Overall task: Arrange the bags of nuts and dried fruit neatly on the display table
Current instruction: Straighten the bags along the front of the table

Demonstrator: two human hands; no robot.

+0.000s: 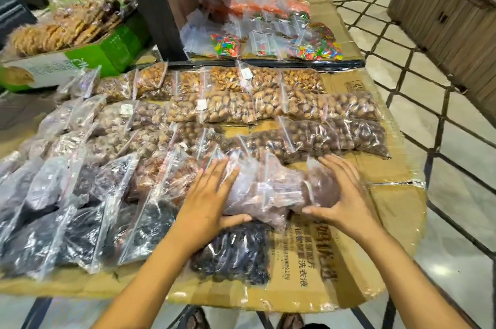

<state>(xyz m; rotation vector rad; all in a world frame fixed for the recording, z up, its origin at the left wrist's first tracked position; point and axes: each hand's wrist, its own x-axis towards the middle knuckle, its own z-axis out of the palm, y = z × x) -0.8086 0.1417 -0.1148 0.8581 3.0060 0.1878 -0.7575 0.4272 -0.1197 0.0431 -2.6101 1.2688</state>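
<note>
Clear zip bags of nuts and dark dried fruit lie in rows on the cardboard-covered display table. Near the front middle sits a small cluster of bags of brownish dried fruit. My left hand presses flat on the cluster's left side, thumb under its front edge. My right hand cups its right end, fingers spread over the plastic. A bag of black dried fruit lies just in front of the cluster, between my forearms.
Bags of colourful candy lie on a second table behind. A green and white box of cookie packs stands at the back left. A dark post rises at the table's far edge. Tiled floor and a wooden counter lie to the right.
</note>
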